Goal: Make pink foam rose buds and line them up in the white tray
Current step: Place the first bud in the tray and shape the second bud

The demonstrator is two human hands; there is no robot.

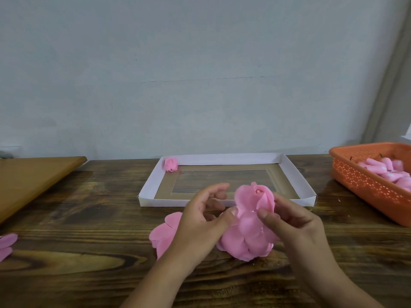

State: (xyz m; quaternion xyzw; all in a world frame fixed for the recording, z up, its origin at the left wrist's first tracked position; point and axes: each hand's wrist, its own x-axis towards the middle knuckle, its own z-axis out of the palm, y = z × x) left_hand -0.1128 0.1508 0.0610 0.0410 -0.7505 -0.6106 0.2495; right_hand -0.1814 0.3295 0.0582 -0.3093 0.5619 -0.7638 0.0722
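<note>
A pink foam rose bud [255,201] with loose petal layers hanging under it is held in front of the white tray [146,187]. My right hand [295,223] pinches the bud's right side with thumb and fingers. The thumb of my left hand [200,218] presses a petal at the bud's left, and its fingers are spread. One finished pink bud [170,164] lies in the tray's far left corner. A pink petal piece [164,234] lies flat on the table, partly hidden by my left hand.
An orange perforated basket [360,181] with several pink foam pieces [387,172] stands at the right. A brown wooden board [29,183] lies at the left, and loose pink petals [6,245] sit at the left edge. A pale wall rises behind the dark wooden table [89,218].
</note>
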